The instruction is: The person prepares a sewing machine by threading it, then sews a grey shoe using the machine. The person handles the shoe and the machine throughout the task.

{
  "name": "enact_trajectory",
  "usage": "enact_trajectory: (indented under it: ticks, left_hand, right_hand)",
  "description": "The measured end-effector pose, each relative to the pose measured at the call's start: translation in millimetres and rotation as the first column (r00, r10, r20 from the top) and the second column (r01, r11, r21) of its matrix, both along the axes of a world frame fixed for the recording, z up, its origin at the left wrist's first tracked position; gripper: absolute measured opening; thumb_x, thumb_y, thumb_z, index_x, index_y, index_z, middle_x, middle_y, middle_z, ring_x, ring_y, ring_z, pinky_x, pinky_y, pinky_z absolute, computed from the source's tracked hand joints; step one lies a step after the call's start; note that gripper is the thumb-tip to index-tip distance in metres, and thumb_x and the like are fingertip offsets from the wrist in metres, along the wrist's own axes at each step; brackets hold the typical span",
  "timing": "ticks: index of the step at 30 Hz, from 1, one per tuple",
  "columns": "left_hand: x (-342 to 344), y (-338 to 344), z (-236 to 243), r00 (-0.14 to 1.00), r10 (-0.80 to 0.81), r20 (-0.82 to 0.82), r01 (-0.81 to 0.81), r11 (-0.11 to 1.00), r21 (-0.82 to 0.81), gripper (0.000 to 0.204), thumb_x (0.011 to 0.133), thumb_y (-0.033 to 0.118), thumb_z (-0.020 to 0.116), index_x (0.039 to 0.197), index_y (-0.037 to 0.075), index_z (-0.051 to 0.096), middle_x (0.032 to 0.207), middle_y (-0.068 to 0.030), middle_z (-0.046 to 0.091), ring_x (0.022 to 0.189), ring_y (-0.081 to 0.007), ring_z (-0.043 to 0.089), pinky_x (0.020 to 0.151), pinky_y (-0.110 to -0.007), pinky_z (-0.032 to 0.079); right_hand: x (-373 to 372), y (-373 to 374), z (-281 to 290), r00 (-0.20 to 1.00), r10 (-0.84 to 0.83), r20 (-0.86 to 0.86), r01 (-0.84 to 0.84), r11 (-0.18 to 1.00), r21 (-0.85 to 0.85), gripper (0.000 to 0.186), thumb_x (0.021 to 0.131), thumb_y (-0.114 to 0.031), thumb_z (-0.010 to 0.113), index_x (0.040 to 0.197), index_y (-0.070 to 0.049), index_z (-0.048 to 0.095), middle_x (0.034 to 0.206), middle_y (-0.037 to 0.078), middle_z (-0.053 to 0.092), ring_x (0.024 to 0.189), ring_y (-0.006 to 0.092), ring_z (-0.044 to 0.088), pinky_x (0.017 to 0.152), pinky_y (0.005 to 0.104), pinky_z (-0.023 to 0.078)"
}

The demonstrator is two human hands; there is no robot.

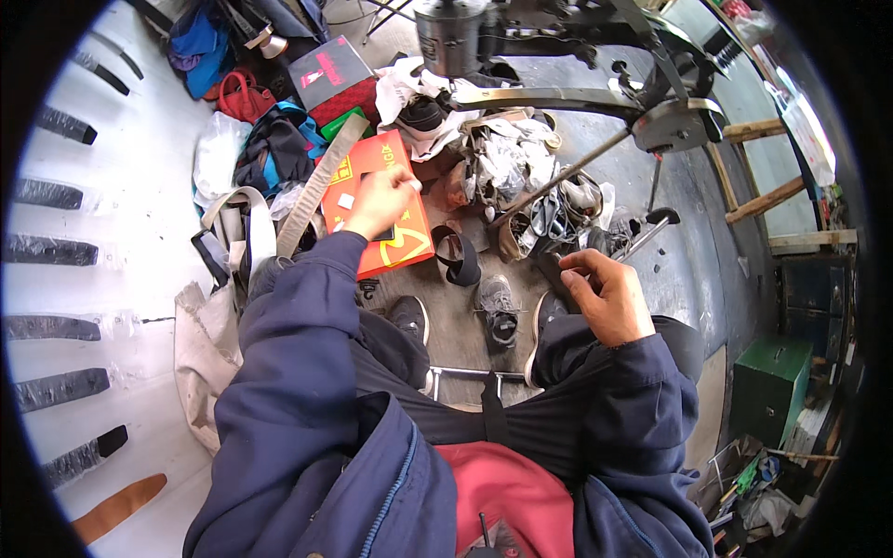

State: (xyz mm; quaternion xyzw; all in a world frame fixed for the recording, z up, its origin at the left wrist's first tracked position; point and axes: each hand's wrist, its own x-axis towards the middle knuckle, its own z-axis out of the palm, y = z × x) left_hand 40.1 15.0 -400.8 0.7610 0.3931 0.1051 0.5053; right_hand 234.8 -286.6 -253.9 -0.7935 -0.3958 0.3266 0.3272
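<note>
A dark flat thing (386, 233) lies apparently unlifted between the red box's (377, 152) side edges under the curled left hand (381, 200), the right hand (609, 296) looks narrowed, either hand's grip unclear, the grey shoe (499, 307) untouched.

Flat box (414, 223) orange-red, yellow motifs. Jacket (288, 339) navy, zip (391, 488) brighter blue; shirt (507, 484) red; trousers (446, 423) black. Loose shoe (498, 296) reads grey from where I stand. Handbag (244, 96) bright red. Second box (321, 79) dark grey on top, pink mark, deep-red side. Chest (770, 386) deep green. Strap (326, 177) beige. Wall (149, 353) white; strips (51, 249) on it mostly black, the lowest one brown.
</note>
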Motion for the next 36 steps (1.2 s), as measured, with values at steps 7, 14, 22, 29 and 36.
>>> enact_trajectory:
  ticks: [7,14,22,29,36]
  left_hand:
    - [16.0,-119.6,-74.7,0.809,-0.317,-0.495,0.427,0.896,0.125,0.022,0.086,0.030,0.065,0.093,0.011,0.073,0.094,-0.0174,0.072,0.095,-0.0361,0.069,0.082,-0.046,0.053]
    - [19.0,-200.2,-118.5,0.756,-0.420,-0.502,0.486,0.874,0.002,0.030,0.088,0.031,0.066,0.105,0.008,0.064,0.098,-0.0194,0.071,0.100,-0.0366,0.068,0.087,-0.047,0.051]
    - [51.3,-216.0,-155.2,0.824,-0.357,-0.440,0.028,0.802,-0.597,0.033,0.095,0.040,0.061,0.094,0.007,0.065,0.076,-0.0035,0.064,0.065,-0.0163,0.063,0.047,-0.039,0.045]
    - [63.8,-228.8,-73.5,0.801,-0.561,-0.210,0.590,0.799,0.115,0.025,0.082,0.026,0.074,0.092,0.005,0.066,0.083,-0.0224,0.068,0.081,-0.0405,0.066,0.070,-0.045,0.050]
    - [67.2,-215.8,64.3,0.844,-0.535,0.050,0.501,0.817,0.286,0.017,0.083,0.016,0.075,0.090,0.005,0.066,0.074,-0.0165,0.066,0.069,-0.0335,0.067,0.062,-0.038,0.050]
  right_hand:
    - [9.6,-36.2,1.1,0.997,-0.076,0.009,0.076,0.997,0.007,0.020,0.089,-0.010,0.067,0.105,0.003,0.067,0.082,0.015,0.069,0.073,0.0204,0.066,0.069,0.0321,0.051]
    - [17.8,-67.1,-18.7,0.992,-0.123,0.006,0.123,0.992,-0.021,0.020,0.088,-0.009,0.066,0.104,0.001,0.067,0.080,0.015,0.067,0.070,0.0224,0.062,0.066,0.0332,0.049]
    - [27.2,-83.3,-39.3,0.994,-0.106,-0.006,0.105,0.990,-0.089,0.023,0.088,-0.011,0.068,0.107,0.001,0.066,0.080,0.011,0.065,0.065,0.0160,0.057,0.062,0.0306,0.047]
    - [23.1,-83.6,-63.9,0.985,0.025,0.171,-0.031,0.999,0.036,0.024,0.085,-0.011,0.068,0.106,-0.001,0.068,0.094,0.016,0.067,0.080,0.0305,0.067,0.074,0.0392,0.053]
    - [6.6,-73.3,-74.3,0.966,0.154,0.207,-0.180,0.978,0.109,0.028,0.080,-0.010,0.066,0.107,-0.004,0.067,0.102,0.016,0.064,0.097,0.0383,0.064,0.084,0.0447,0.052]
